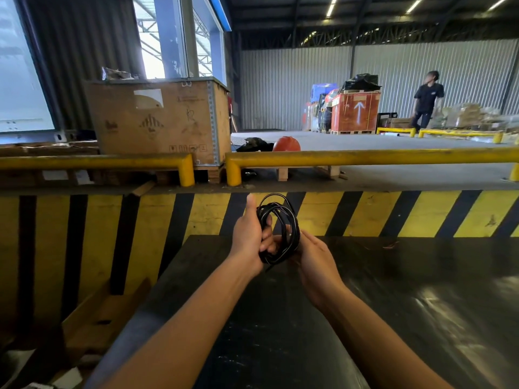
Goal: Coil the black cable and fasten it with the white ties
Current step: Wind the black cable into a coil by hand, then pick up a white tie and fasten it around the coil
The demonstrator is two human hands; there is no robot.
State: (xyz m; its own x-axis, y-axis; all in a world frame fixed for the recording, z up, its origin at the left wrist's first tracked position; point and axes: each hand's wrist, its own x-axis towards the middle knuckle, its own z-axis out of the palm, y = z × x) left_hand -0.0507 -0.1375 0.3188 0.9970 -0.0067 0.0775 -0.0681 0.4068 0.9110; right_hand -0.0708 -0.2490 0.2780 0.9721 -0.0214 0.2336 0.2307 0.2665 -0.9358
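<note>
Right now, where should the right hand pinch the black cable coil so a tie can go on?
Probably the coil's lower right arc, coming from the right. The left hand already clamps the left side with its thumb up, the right hand cups beneath, and the strands bunch tightest there. No white tie is visible.

Warehouse hall with grey corrugated walls [295,88], concrete floor [393,169] and ceiling strip lights [332,5]; bright windows [151,51] at left. Yellow rails [365,156] run above a yellow-black striped kerb [365,214], with a dark table [393,290] in front. A plywood crate [157,119] stands left and a red crate [355,112] far back, near a standing person [427,99].
</note>
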